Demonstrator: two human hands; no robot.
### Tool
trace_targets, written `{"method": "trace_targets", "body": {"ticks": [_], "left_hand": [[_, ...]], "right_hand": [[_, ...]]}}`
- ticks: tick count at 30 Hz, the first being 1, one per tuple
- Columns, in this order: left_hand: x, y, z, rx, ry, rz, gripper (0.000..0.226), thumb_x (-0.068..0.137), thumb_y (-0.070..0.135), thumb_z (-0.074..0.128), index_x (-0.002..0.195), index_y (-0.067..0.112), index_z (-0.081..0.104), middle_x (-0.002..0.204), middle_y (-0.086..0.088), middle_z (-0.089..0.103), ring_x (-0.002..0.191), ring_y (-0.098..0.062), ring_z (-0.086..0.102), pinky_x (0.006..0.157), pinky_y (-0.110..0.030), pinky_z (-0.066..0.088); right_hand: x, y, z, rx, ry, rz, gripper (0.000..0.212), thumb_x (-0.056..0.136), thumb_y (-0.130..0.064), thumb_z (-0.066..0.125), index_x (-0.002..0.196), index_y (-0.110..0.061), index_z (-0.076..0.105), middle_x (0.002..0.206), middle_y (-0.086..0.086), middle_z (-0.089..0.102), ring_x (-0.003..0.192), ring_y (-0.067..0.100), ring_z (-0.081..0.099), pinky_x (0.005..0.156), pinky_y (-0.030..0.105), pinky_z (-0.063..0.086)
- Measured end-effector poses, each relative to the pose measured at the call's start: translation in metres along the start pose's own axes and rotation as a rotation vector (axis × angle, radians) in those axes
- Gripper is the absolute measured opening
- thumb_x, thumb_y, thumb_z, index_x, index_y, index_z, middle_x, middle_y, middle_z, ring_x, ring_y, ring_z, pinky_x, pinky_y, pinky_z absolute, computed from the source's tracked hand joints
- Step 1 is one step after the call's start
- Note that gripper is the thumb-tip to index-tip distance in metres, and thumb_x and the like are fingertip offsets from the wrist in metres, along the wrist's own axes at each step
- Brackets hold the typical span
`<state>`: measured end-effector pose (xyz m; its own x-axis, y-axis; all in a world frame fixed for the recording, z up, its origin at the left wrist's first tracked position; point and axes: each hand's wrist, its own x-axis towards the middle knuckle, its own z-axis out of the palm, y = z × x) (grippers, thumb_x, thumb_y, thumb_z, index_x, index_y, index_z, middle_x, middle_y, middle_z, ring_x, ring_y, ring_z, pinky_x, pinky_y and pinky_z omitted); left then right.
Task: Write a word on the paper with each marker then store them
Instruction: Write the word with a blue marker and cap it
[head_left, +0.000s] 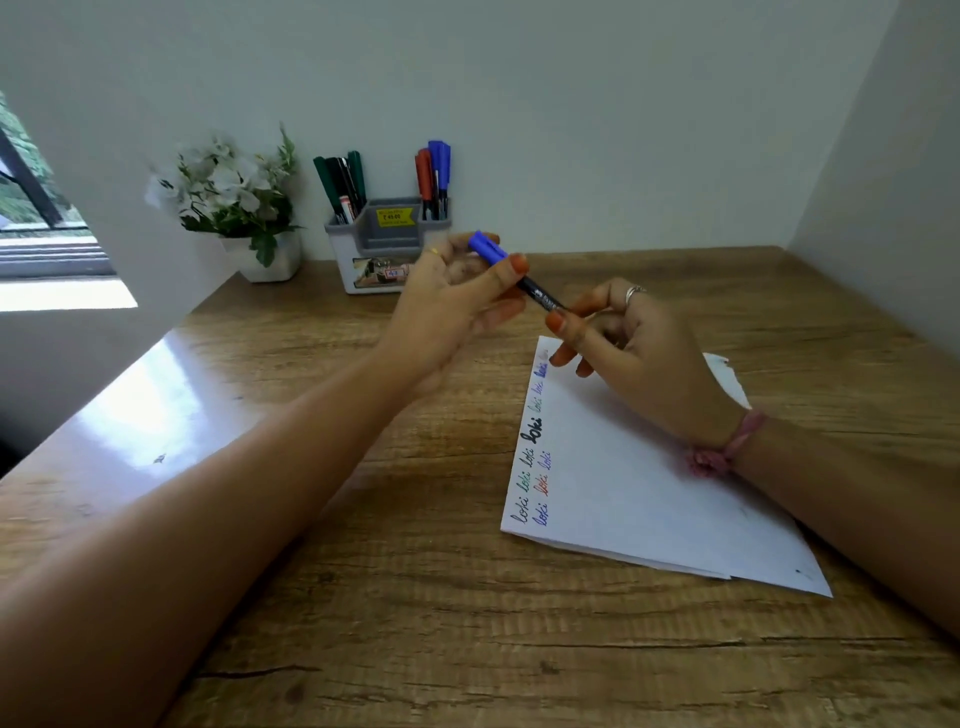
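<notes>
Now your left hand (457, 296) pinches the blue cap (487, 246) of the slim black-barrelled marker (540, 293); your right hand (639, 358) grips its lower barrel above the white paper sheet (649, 499).

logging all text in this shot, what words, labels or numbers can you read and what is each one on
"loki": handwritten many times in several colours on the paper.
"45.00": seemingly, on the yellow price sticker on the grey marker holder; its other lines are too small.
"43": roughly, on the holder's picture label.
White print on the blue-capped marker: too blurred.
</notes>
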<state>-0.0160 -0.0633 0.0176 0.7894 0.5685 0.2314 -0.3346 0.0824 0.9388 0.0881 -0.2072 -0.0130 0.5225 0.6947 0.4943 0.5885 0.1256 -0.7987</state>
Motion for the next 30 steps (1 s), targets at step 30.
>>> {"method": "trace_targets", "body": {"ticks": [30], "left_hand": [[0.169, 0.022, -0.06, 0.751, 0.528, 0.416, 0.03, 0.08, 0.023, 0.071, 0.102, 0.004, 0.06, 0.097, -0.008, 0.068, 0.084, -0.015, 0.066, 0.08, -0.029, 0.056]], "right_hand": [[-0.007, 0.017, 0.005, -0.565, -0.312, -0.08, 0.023, 0.089, -0.04, 0.054, 0.108, -0.028, 0.062, 0.102, -0.02, 0.05, 0.102, 0.002, 0.045, 0.088, 0.021, 0.036]]}}
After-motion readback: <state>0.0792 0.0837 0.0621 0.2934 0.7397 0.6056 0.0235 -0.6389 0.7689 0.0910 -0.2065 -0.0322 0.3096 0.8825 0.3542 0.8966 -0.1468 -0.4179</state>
